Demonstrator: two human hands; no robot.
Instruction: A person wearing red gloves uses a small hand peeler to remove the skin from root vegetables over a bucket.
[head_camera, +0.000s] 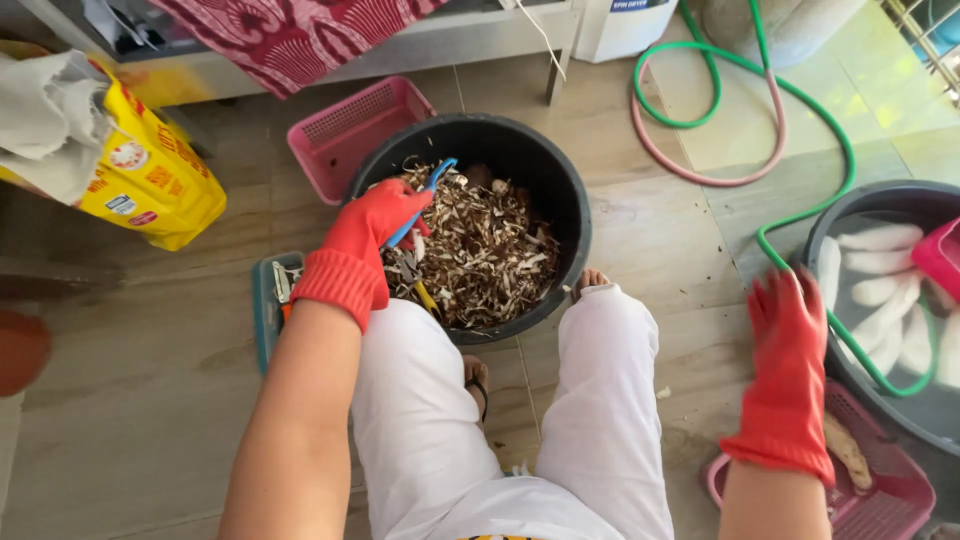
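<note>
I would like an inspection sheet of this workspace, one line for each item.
Surface: tiled floor, dry where visible.
Job's things: black tub full of brown peelings between the feet; blue-handled peeler in the left hand; grey basin with peeled white roots in water; one unpeeled root in a pink basket.
Clutter: yellow sack, second pink basket, teal tray with tools.
Grips: left hand shut on the peeler; right hand open, holding nothing, beside the grey basin. Both wear red gloves.
Cables: green and pink hoses, the green running into the basin.
Surroundings: red patterned cloth over a bench.
</note>
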